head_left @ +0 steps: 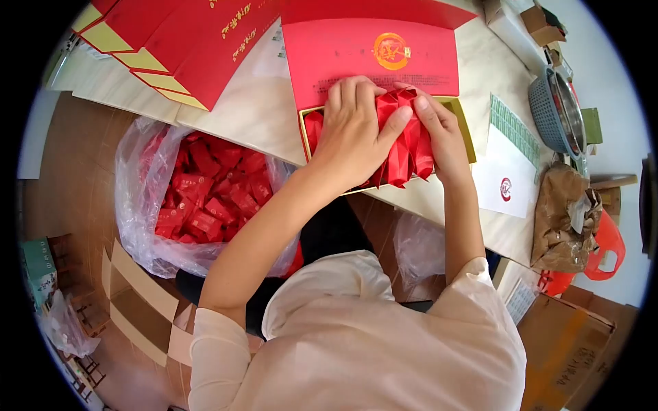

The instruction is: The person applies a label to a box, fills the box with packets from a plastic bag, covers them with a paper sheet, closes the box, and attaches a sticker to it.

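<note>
A red gift box (315, 65) with a raised lid and gold-edged walls lies open at the table's front edge. Both hands are over its tray, pressing a row of shiny red foil packets (406, 154) between them. My left hand (353, 127) has its fingers over the packets' left side, thumb on top. From the right, my right hand (439, 130) curls around the same row, its thumb near the other thumb. More red packets (313, 129) show at the tray's left end. How deep the held row sits in the tray is partly hidden by the hands.
A clear plastic bag (137, 185) full of red packets (205, 198) stands below the table at left. Stacked red boxes (185, 48) are at the table's back left. A white printed sheet (504, 178), blue basket (548, 109) and brown paper bag (562, 226) lie to the right.
</note>
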Demonstrator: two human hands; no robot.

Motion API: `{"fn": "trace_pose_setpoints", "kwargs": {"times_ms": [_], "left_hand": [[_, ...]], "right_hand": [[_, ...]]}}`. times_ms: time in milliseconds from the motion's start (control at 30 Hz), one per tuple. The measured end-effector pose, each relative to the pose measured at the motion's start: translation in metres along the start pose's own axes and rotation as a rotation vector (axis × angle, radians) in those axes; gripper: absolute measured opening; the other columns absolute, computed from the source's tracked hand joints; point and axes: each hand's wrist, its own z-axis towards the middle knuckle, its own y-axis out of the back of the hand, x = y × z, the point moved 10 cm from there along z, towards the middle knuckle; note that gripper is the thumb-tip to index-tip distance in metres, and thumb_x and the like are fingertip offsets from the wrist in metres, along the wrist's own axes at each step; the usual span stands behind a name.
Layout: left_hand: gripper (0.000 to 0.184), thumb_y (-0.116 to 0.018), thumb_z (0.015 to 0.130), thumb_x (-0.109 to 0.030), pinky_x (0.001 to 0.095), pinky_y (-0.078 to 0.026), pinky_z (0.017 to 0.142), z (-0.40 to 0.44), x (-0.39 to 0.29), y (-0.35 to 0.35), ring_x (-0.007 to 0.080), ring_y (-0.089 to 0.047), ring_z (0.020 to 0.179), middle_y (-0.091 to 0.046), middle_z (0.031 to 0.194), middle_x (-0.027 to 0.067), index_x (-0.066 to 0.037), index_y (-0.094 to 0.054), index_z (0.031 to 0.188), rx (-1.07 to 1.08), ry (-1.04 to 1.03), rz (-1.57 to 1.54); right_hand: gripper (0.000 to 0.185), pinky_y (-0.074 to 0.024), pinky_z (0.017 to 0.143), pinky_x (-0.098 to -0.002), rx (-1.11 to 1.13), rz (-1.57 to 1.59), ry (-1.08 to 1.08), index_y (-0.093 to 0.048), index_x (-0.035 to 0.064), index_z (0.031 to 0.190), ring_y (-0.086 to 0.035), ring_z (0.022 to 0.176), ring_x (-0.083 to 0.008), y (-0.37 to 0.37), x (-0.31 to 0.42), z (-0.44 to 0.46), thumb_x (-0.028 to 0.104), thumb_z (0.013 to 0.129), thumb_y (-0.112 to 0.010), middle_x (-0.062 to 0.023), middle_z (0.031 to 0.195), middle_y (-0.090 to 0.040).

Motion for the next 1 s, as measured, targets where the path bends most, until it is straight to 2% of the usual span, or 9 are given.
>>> {"fn": "trace_pose_setpoints", "kwargs": {"times_ms": [33,167,433,700,767,833,867,933,1000], "left_hand": [[0.042,-0.054,0.092,-0.037,0.0461,-0.036,0.091,0.0,-0.002,0.007,0.0368,-0.045,0.102,-0.05,0.105,0.0208,0.004,-0.051,0.1,-0.054,-0.036,-0.002],[0.035,-0.057,0.09,-0.033,0.044,-0.038,0.084,0.002,0.003,0.013,0.0343,-0.046,0.097,-0.052,0.096,0.016,0.002,-0.053,0.091,-0.062,-0.017,0.072],[0.034,-0.058,0.089,-0.033,0.0434,-0.039,0.083,0.001,0.002,0.017,0.0311,-0.047,0.097,-0.053,0.098,0.0134,0.001,-0.057,0.089,-0.133,-0.05,0.139],[0.031,-0.059,0.089,-0.032,0.0414,-0.039,0.084,-0.001,0.003,0.016,0.0287,-0.047,0.099,-0.052,0.098,0.011,0.0,-0.059,0.089,-0.094,-0.057,0.135],[0.023,-0.061,0.087,-0.027,0.0429,-0.038,0.087,-0.002,0.006,0.011,0.0283,-0.047,0.103,-0.052,0.1,0.0085,-0.005,-0.059,0.095,-0.092,-0.034,0.21],[0.023,-0.063,0.084,-0.025,0.0427,-0.039,0.086,-0.003,0.005,0.009,0.0282,-0.047,0.103,-0.052,0.1,0.0086,-0.006,-0.058,0.097,-0.128,-0.063,0.25],[0.025,-0.065,0.082,-0.023,0.0425,-0.039,0.086,-0.003,0.002,0.009,0.028,-0.048,0.104,-0.052,0.101,0.0087,-0.007,-0.057,0.099,-0.155,-0.097,0.292],[0.025,-0.066,0.08,-0.021,0.0399,-0.04,0.085,0.0,0.0,0.005,0.0269,-0.049,0.102,-0.052,0.099,0.0094,-0.005,-0.057,0.097,-0.147,-0.103,0.379],[0.025,-0.066,0.077,-0.019,0.0374,-0.04,0.085,0.002,-0.005,0.003,0.0258,-0.05,0.101,-0.052,0.097,0.01,-0.004,-0.056,0.094,-0.137,-0.121,0.466]], "right_hand": [[0.041,-0.0431,0.092,-0.025,0.001,0.008,-0.012,-0.059,0.0002,0.123,-0.056,0.104,-0.0112,-0.001,-0.002,-0.001,0.03,0.095,-0.056,-0.0074,0.112,-0.063],[0.04,-0.0439,0.088,-0.0247,0.078,-0.078,-0.011,-0.06,-0.0015,0.119,-0.056,0.099,-0.0104,-0.01,0.0,0.002,0.031,0.095,-0.056,-0.0066,0.107,-0.064],[0.039,-0.0473,0.081,-0.0264,-0.038,-0.466,0.098,-0.063,-0.0006,0.115,-0.059,0.089,-0.0121,-0.006,0.015,-0.008,0.032,0.097,-0.053,-0.0085,0.095,-0.067],[0.041,-0.0483,0.078,-0.0285,0.035,-0.415,0.16,-0.061,-0.0031,0.112,-0.062,0.085,-0.0142,-0.016,0.009,0.0,0.034,0.098,-0.051,-0.013,0.09,-0.069],[0.042,-0.0487,0.076,-0.0293,0.032,-0.458,0.152,-0.06,-0.0039,0.112,-0.063,0.084,-0.0158,-0.019,0.01,0.001,0.034,0.098,-0.05,-0.0149,0.089,-0.07],[0.036,-0.0497,0.069,-0.0374,-0.068,-0.715,0.155,-0.055,-0.0039,0.106,-0.067,0.077,-0.0275,-0.02,0.016,-0.003,0.031,0.098,-0.049,-0.0205,0.082,-0.068],[0.036,-0.0497,0.069,-0.0374,-0.062,-0.723,0.155,-0.055,-0.0039,0.106,-0.067,0.077,-0.0275,-0.023,0.014,-0.002,0.031,0.098,-0.049,-0.0205,0.082,-0.068],[0.028,-0.0463,0.059,-0.0476,-0.113,-1.022,0.271,-0.048,-0.0022,0.096,-0.063,0.069,-0.0411,-0.03,0.018,-0.005,0.026,0.098,-0.048,-0.0255,0.075,-0.062],[0.023,-0.0427,0.054,-0.0534,-0.102,-1.022,0.348,-0.044,-0.0005,0.09,-0.058,0.066,-0.0462,-0.04,0.022,-0.006,0.021,0.097,-0.048,-0.0269,0.069,-0.059]]}}
